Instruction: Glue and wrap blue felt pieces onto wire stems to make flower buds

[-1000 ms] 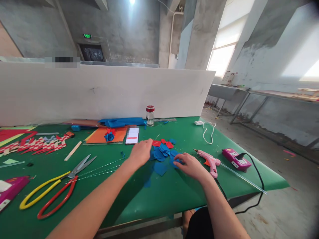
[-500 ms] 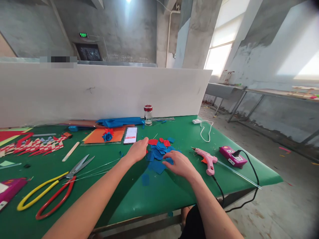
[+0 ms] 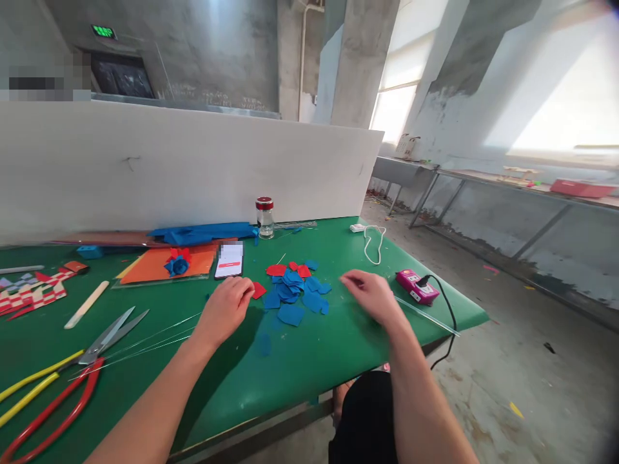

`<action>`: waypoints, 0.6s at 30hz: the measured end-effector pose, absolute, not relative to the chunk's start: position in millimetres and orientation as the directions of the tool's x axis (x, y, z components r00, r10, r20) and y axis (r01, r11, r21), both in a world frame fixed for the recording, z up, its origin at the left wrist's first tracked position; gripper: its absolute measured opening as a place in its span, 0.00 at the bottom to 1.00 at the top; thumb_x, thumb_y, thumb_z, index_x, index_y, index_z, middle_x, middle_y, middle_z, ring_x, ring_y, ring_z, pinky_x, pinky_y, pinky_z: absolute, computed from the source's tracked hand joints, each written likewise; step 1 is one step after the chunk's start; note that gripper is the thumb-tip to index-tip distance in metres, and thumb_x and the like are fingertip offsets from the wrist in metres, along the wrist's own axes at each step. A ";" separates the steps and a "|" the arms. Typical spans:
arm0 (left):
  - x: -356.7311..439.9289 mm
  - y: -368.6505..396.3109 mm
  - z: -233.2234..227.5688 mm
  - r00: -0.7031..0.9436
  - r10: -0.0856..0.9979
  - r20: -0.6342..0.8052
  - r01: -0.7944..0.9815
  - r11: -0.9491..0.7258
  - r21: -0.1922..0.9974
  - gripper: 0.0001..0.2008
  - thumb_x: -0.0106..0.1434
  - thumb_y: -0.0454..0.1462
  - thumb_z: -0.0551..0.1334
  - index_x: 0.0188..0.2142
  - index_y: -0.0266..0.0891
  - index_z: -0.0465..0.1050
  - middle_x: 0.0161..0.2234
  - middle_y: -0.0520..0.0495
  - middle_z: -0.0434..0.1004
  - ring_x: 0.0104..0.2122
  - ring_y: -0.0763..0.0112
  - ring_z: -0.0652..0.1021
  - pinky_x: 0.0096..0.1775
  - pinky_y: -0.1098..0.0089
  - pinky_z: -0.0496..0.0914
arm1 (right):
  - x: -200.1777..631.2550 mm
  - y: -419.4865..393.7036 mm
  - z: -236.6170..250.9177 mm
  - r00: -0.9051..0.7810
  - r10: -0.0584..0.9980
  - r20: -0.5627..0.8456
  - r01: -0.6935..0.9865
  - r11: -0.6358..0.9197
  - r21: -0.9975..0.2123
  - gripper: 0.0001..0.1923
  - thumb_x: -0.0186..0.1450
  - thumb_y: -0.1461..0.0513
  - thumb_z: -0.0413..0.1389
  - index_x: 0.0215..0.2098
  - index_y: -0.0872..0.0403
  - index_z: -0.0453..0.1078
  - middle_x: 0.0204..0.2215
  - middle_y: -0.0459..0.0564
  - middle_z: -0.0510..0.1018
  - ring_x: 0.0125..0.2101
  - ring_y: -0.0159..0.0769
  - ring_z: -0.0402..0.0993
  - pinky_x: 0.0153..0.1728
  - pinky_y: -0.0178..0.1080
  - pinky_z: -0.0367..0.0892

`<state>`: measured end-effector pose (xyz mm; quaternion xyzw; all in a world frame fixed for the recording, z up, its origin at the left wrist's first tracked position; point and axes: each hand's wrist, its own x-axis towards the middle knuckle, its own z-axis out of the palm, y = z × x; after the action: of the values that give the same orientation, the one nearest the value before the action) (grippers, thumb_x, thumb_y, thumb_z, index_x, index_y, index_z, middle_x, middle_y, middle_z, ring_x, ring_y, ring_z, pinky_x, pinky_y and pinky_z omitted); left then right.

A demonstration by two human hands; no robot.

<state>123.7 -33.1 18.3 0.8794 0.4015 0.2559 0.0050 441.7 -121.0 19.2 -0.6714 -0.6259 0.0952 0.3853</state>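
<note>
Bright craft colours across my green table (image 3: 309,367).

By my left hand (image 3: 225,309) lies a red paper piece (image 3: 258,290); between my hands sits a pile of blue paper pieces (image 3: 290,296) with a few red ones mixed in. A blue and red paper flower (image 3: 178,263) rests on an orange sheet (image 3: 145,267). The scissors (image 3: 53,380) have one yellow handle and one red. The jar (image 3: 264,218) is clear with a red lid. The power strip (image 3: 416,287) is pink with a black cord; the woven strips (image 3: 29,293) make a red and white check.
</note>
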 end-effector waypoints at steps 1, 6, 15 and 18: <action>119.3 -30.8 18.1 0.536 0.720 0.440 0.710 -0.667 0.227 0.09 0.69 0.36 0.49 0.32 0.42 0.63 0.34 0.46 0.73 0.36 0.62 0.72 0.38 0.65 0.65 | 456.3 -127.8 19.5 0.305 0.887 0.348 0.760 -0.006 -0.650 0.17 0.65 0.52 0.51 0.35 0.53 0.77 0.27 0.48 0.80 0.27 0.38 0.74 0.29 0.36 0.64; 106.7 -18.9 20.5 0.527 0.758 0.385 0.745 -0.630 0.220 0.08 0.67 0.35 0.49 0.31 0.43 0.61 0.33 0.46 0.73 0.35 0.62 0.72 0.35 0.66 0.64 | 480.2 -166.0 7.4 0.556 0.726 0.405 0.695 -0.140 -0.705 0.21 0.64 0.48 0.50 0.32 0.54 0.75 0.27 0.51 0.81 0.27 0.39 0.74 0.30 0.37 0.64; 102.2 -19.1 25.7 0.479 0.770 0.421 0.763 -0.603 0.233 0.07 0.65 0.35 0.48 0.29 0.43 0.58 0.30 0.47 0.71 0.31 0.64 0.71 0.31 0.68 0.61 | 495.9 -190.9 -29.8 0.658 0.686 0.310 0.668 -0.343 -0.660 0.20 0.64 0.49 0.48 0.33 0.53 0.74 0.27 0.51 0.81 0.26 0.39 0.73 0.29 0.37 0.63; 102.1 -18.2 27.2 0.465 0.767 0.442 0.766 -0.599 0.234 0.07 0.64 0.35 0.49 0.29 0.43 0.59 0.30 0.47 0.72 0.31 0.64 0.72 0.30 0.68 0.60 | 513.5 -188.4 -35.9 0.674 0.696 0.248 0.650 -0.398 -0.648 0.18 0.62 0.51 0.48 0.29 0.53 0.73 0.26 0.51 0.80 0.25 0.38 0.74 0.26 0.36 0.62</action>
<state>102.1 -18.2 27.2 0.8559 0.4477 0.2588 0.0016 513.5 -188.4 -35.9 -0.8353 -0.4028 0.0314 0.3728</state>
